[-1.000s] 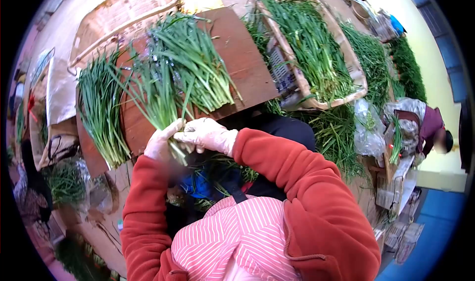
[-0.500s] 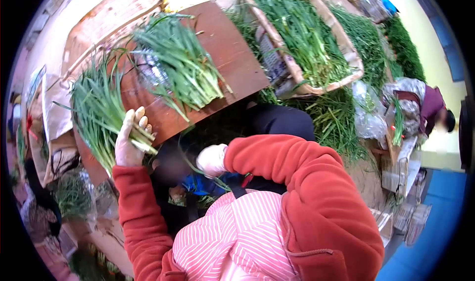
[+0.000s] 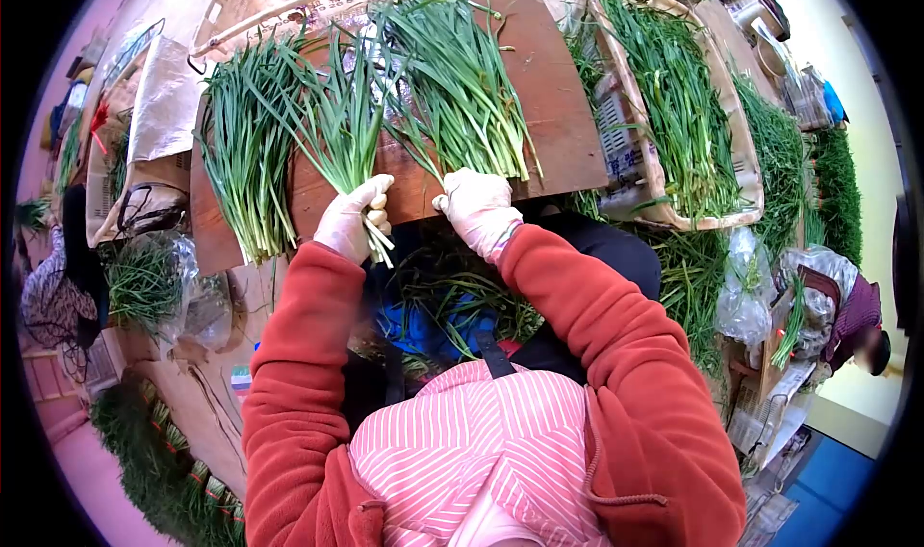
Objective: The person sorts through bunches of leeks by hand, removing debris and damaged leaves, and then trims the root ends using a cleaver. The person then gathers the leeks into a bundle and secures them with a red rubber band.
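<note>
Gloved in white, my left hand (image 3: pixel 354 218) is closed round the stem ends of a small bunch of green stalks (image 3: pixel 348 143) at the front edge of the brown board (image 3: pixel 568 114). My right hand (image 3: pixel 477 206), also gloved, pinches the end of a thin stalk (image 3: pixel 416 145) beside the right pile. That right pile of stalks (image 3: pixel 462 85) lies on the board, its pale ends toward me. Another pile (image 3: pixel 248 152) rests on the board's left part, left of my left hand.
Right of the board stands a crate (image 3: pixel 755 177) filled with green stalks. Loose greens (image 3: pixel 683 282) lie below it. A plastic bag (image 3: pixel 745 297) hangs nearby. Another person (image 3: pixel 855 311) is at the far right. Bundled greens (image 3: pixel 154 451) lie at lower left.
The view has shifted, so the board appears higher and further right. My right hand has come up to the board and pinched a stalk. My left hand now holds a smaller bunch, apart from the left pile.
</note>
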Motion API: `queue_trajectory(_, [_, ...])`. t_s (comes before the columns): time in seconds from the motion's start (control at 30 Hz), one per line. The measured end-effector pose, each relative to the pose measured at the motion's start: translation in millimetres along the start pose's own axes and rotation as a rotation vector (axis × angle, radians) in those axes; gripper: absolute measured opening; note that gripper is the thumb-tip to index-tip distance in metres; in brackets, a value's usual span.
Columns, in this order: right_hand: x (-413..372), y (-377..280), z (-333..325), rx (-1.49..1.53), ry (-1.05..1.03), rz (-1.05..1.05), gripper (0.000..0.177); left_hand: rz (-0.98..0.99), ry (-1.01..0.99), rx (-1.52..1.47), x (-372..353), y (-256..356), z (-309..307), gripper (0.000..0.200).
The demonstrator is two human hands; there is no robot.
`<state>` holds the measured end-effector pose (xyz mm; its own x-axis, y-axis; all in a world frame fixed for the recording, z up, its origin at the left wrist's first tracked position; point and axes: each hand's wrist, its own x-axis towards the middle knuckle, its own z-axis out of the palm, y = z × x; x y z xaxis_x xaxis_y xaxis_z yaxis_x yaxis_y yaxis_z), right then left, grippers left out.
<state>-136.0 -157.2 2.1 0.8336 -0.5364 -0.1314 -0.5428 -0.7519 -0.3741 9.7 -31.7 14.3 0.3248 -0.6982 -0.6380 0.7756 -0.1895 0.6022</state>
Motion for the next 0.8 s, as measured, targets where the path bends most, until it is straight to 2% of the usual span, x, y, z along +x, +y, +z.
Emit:
queue_trajectory(0.03, [0, 0, 2, 0.000, -0.002, -0.007, 0.024, 0.006, 0.017, 0.011, 0, -3, 1, 0.012])
queue_trajectory(0.1, [-1, -4, 5, 0.077, 0.031, -0.033, 0.023, 0.032, 0.128, 0.075, 0, -7, 5, 0.016])
queue_trajectory(0.17, [-9, -9, 2, 0.080, 0.118, -0.079, 0.024, -0.002, 0.110, 0.118, 1, -6, 4, 0.017])
queue_trajectory(0.3, [-8, -9, -9, -0.028, 0.067, 0.005, 0.032, 0.016, 0.138, 0.150, -4, -5, 14, 0.019])
queue_trajectory(0.37, [-5, -2, 2, -0.012, 0.085, -0.052, 0.029, 0.008, 0.152, 0.149, -3, -5, 15, 0.019])
queue_trajectory(0.47, [-2, -2, 8, 0.017, 0.043, -0.011, 0.022, -0.003, 0.114, 0.108, 5, -13, 9, 0.023])
queue_trajectory(0.5, [-3, -3, 7, 0.053, 0.038, -0.023, 0.029, -0.012, 0.120, 0.095, 5, -14, 10, 0.021])
queue_trajectory(0.57, [-3, -17, -2, 0.121, -0.125, 0.016, 0.032, -0.011, 0.061, 0.096, 8, -20, 6, 0.017])
queue_trajectory(0.63, [-14, -25, -9, 0.221, -0.066, -0.045, 0.034, -0.043, -0.125, 0.011, 11, -22, -2, 0.018])
queue_trajectory(0.7, [-21, -19, -4, 0.487, -0.077, -0.105, 0.030, 0.043, -0.004, -0.006, 2, -23, 9, 0.019])
queue_trajectory(0.8, [-21, -22, -6, 0.726, -0.276, 0.010, 0.031, 0.083, -0.009, 0.045, 7, -28, 6, 0.023])
